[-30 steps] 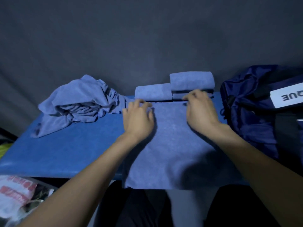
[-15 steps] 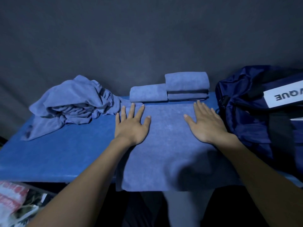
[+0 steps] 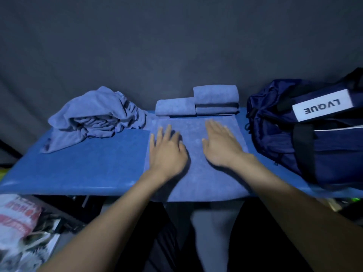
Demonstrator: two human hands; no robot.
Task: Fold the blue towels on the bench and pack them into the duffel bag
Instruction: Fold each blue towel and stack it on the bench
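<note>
Sprawling across the long blue padded bench [image 3: 88, 163], the navy fabric duffel bag [image 3: 324, 154] sits at three o'clock, crumpled blue towels [image 3: 94, 118] at ten. The flat blue terry towel [image 3: 196, 173] lies centre: soft, light, limp, best pinched at its corners. Left hand [image 3: 167, 152] and right hand [image 3: 222, 146] press it, fingers straight.

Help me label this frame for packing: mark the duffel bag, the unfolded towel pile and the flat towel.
duffel bag [image 3: 332, 154], head view, its dark blue side panel.
unfolded towel pile [image 3: 94, 114], head view, middle of the crumpled heap.
flat towel [image 3: 196, 173], head view, bare cloth between the wrists.
</note>
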